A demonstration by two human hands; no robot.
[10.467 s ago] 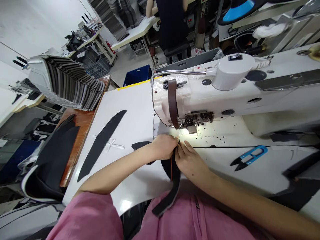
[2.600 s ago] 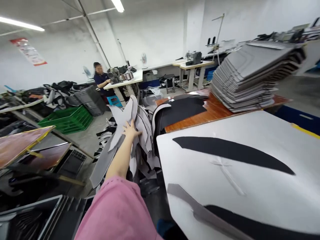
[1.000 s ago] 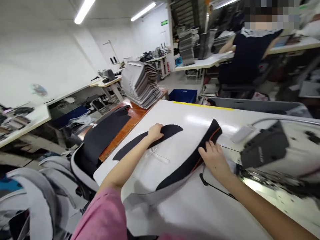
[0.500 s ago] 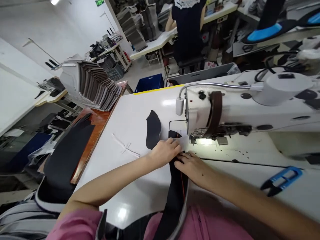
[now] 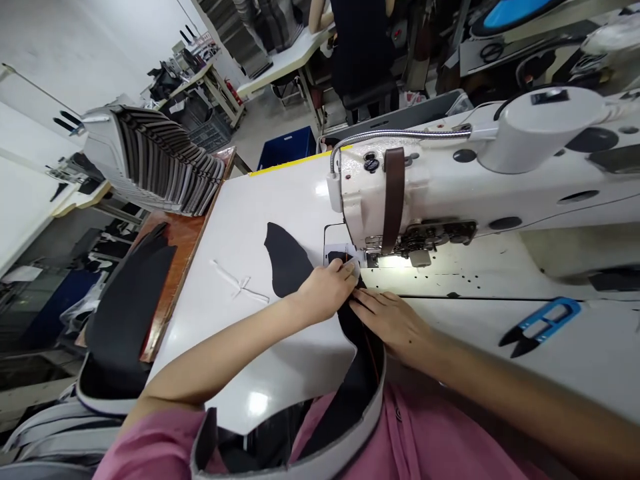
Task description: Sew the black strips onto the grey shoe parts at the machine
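A long black fabric strip (image 5: 357,373) with grey edging and an orange line of thread runs from my lap up to the sewing machine (image 5: 430,193). My left hand (image 5: 327,290) pinches the strip's upper end, where a small grey-white piece shows under the fingertips. Just below it, my right hand (image 5: 387,319) presses on the strip with its fingers stretched out flat. Both hands are in front of the lit needle area, left of the presser foot. A loose black fabric piece (image 5: 287,260) lies on the table beyond my left hand.
Blue thread snips (image 5: 540,327) lie at the right. A knotted white cord (image 5: 240,287) is on the white table (image 5: 200,333). Stacked grey pieces (image 5: 155,160) and black panels (image 5: 130,300) stand on a wooden surface at left. Another person (image 5: 363,50) sits beyond.
The view has shifted, and the machine appears closer and further left. My hands stay on the strip, whose lower part now curves out more widely across my lap.
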